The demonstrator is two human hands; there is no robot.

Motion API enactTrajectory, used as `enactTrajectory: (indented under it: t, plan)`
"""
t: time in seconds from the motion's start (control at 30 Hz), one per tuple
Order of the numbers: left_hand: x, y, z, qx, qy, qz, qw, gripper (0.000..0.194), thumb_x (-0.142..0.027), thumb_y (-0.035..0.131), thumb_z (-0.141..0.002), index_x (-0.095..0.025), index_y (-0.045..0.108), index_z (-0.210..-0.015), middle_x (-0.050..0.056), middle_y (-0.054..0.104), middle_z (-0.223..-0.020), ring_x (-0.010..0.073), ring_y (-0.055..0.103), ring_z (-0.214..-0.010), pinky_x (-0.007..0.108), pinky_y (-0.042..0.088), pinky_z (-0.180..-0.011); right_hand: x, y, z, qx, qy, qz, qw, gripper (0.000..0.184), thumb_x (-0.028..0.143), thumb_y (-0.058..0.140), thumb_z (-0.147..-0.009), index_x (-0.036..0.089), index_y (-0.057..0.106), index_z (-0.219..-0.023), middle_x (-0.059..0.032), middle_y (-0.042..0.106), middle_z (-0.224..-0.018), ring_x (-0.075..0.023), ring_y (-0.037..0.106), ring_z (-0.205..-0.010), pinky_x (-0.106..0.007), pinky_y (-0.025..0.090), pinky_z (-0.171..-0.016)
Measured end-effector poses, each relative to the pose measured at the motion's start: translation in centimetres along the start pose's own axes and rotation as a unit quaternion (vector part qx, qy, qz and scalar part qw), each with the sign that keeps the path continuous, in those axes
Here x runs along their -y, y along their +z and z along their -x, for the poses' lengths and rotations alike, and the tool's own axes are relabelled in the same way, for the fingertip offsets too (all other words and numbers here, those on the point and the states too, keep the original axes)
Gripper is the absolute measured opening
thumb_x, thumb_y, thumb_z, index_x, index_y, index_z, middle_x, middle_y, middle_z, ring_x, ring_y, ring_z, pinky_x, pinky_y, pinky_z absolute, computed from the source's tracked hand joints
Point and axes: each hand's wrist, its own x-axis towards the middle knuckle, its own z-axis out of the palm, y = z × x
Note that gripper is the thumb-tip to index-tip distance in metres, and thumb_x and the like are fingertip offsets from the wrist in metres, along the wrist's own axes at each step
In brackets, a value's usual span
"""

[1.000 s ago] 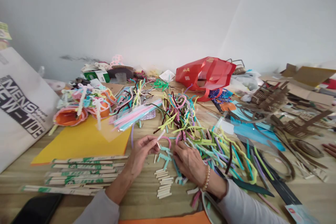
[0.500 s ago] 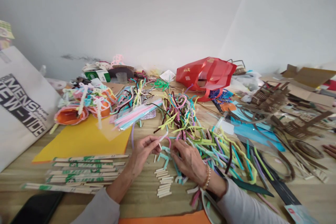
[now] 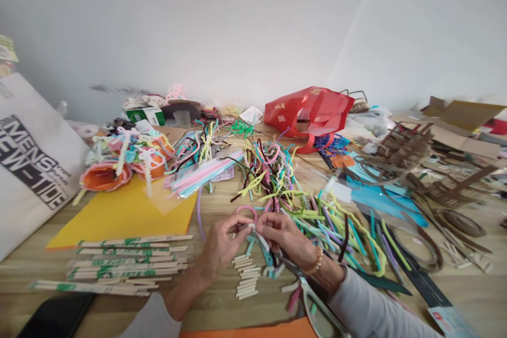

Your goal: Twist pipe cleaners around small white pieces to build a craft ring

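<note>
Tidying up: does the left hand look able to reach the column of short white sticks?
Probably yes: the column of short white sticks lies just beside the left hand, nothing in between, though that hand is pinching a white strip.

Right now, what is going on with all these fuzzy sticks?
A person is pinching a small white piece of pipe cleaner between the left hand and the right hand, just above a neat stack of short pale pieces. Scissors lie just below the right wrist. A big tangle of colorful pipe cleaners spreads across the wooden table, with yellow paper to the left.
</note>
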Motion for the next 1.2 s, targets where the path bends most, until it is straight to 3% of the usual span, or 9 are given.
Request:
enactTrajectory:
  t: [0.2,0.47,0.67,0.9,1.03,1.2]
  plan:
    - [-0.6,0.3,0.6,-0.072,0.059,-0.069,0.993,0.005,-0.021,0.064,-0.073,-0.021,0.069,-0.073,0.003,0.073,-0.076,0.0196,0.066,-0.073,0.028,0.05,-0.073,-0.2,0.0,-0.3,-0.007,0.016,-0.043,0.999,0.036,0.047,0.07,-0.071,0.014,0.056,-0.073,0.0069,0.048,-0.052,-0.0026,0.04,-0.038,-0.013,0.03,-0.035]
    - [-0.6,0.7,1.0,-0.095,0.043,-0.038,0.994,0.004,-0.023,0.064,-0.074,-0.02,0.067,-0.074,0.003,0.071,-0.076,0.0196,0.065,-0.074,0.028,0.048,-0.073,0.0,0.2,-0.2,0.028,0.048,-0.193,0.98,0.034,0.033,0.076,-0.068,0.015,0.06,-0.091,0.0044,0.054,-0.065,-0.0044,0.049,-0.049,-0.014,0.045,-0.044]
    - [-0.3,0.9,1.2,-0.083,0.069,-0.048,0.993,0.004,-0.02,0.061,-0.078,-0.02,0.065,-0.078,0.003,0.069,-0.078,0.0185,0.063,-0.076,0.028,0.048,-0.075,0.0,0.1,-0.2,0.063,0.06,-0.231,0.969,0.035,0.028,0.074,-0.071,0.016,0.06,-0.101,0.0059,0.055,-0.063,-0.0026,0.051,-0.043,-0.014,0.047,-0.044]
    - [-0.6,0.8,0.6,-0.084,0.164,-0.061,0.981,0.007,-0.015,0.06,-0.079,-0.019,0.064,-0.075,0.003,0.061,-0.08,0.0165,0.06,-0.079,0.025,0.046,-0.073,-0.2,0.0,-0.2,0.056,0.079,-0.233,0.968,0.03,0.025,0.076,-0.068,0.011,0.061,-0.09,0.0002,0.062,-0.069,-0.0085,0.062,-0.058,-0.019,0.053,-0.054]
    - [-0.4,0.8,0.7,-0.065,0.151,-0.077,0.983,0.007,-0.016,0.059,-0.081,-0.018,0.06,-0.074,0.002,0.062,-0.077,0.0158,0.059,-0.078,0.025,0.045,-0.074,-0.2,0.0,-0.3,0.046,0.078,-0.234,0.968,0.03,0.025,0.078,-0.066,0.011,0.059,-0.085,-0.0003,0.063,-0.068,-0.0112,0.064,-0.06,-0.021,0.053,-0.055]
    - [-0.3,0.8,1.0,-0.043,0.115,-0.093,0.988,0.011,-0.022,0.054,-0.084,-0.018,0.056,-0.075,0.001,0.061,-0.076,0.0156,0.058,-0.076,0.025,0.044,-0.074,-0.5,0.1,-0.4,0.026,0.039,-0.212,0.976,0.028,0.026,0.078,-0.065,0.012,0.06,-0.08,0.0026,0.059,-0.063,-0.0065,0.055,-0.051,-0.016,0.046,-0.046]
